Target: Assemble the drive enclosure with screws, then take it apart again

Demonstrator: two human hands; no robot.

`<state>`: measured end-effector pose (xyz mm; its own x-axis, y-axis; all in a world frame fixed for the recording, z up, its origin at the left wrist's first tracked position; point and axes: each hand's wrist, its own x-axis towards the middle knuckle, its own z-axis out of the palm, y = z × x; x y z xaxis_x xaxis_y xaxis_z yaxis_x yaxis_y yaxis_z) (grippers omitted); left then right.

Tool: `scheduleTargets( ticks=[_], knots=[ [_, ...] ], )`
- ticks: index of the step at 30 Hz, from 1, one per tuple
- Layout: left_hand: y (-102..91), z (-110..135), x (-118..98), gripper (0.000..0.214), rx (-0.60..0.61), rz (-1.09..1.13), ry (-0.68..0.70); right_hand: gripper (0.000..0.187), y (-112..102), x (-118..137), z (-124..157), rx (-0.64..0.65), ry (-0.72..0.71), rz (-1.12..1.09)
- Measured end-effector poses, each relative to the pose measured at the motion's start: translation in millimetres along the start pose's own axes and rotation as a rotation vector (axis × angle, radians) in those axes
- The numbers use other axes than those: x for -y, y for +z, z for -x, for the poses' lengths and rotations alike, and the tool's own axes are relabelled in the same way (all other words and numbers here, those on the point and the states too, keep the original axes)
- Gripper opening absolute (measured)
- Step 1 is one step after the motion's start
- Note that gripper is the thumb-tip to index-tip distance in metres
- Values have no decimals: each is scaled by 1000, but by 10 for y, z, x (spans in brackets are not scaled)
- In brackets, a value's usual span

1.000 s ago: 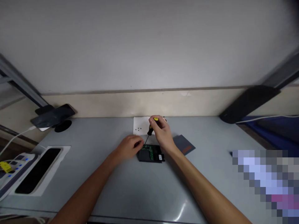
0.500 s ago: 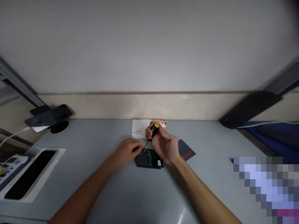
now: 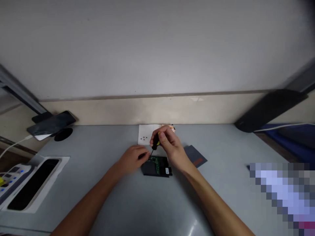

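A small black device (image 3: 156, 167) with a green circuit board showing lies in the middle of the grey table (image 3: 147, 203). My left hand (image 3: 133, 159) rests on the table with its fingers curled against the device's left edge. My right hand (image 3: 169, 146) is closed round a black and yellow screwdriver (image 3: 155, 141), whose tip points down at the board's far left corner. Behind the hands lies a white sheet of paper (image 3: 144, 134) with several tiny dark screws (image 3: 144, 138) on it.
A dark grey card with an orange patch (image 3: 197, 156) lies right of the device. At far left a phone (image 3: 50, 124) sits on a round stand, with a white tray holding a black slab (image 3: 31, 183) in front of it. A black lamp head (image 3: 268, 108) hangs at right.
My right hand has turned round the screwdriver and moved slightly left and down, so the yellow handle end is now mostly covered. My left hand has stayed at the device's edge.
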<state>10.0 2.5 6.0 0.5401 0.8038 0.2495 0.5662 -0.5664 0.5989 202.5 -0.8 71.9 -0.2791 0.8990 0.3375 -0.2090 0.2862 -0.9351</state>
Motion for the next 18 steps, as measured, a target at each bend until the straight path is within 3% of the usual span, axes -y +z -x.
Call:
scheduleTargets(
  ticks=[4, 8, 12, 18],
  knots=[
    [3, 0, 0, 31, -4, -2, -1, 36, 40, -29, 1, 28, 27, -39],
    [-6, -1, -25, 32, 7, -19, -12, 38, 84, -121, -51, -102, 53, -213],
    [-18, -5, -46, 32, 20, -33, -6, 46, 90, -173, -90, -192, 72, -243],
    [-25, -8, -52, 31, 30, -14, -14, 26, 85, -191, -46, -138, 44, -324]
  ],
)
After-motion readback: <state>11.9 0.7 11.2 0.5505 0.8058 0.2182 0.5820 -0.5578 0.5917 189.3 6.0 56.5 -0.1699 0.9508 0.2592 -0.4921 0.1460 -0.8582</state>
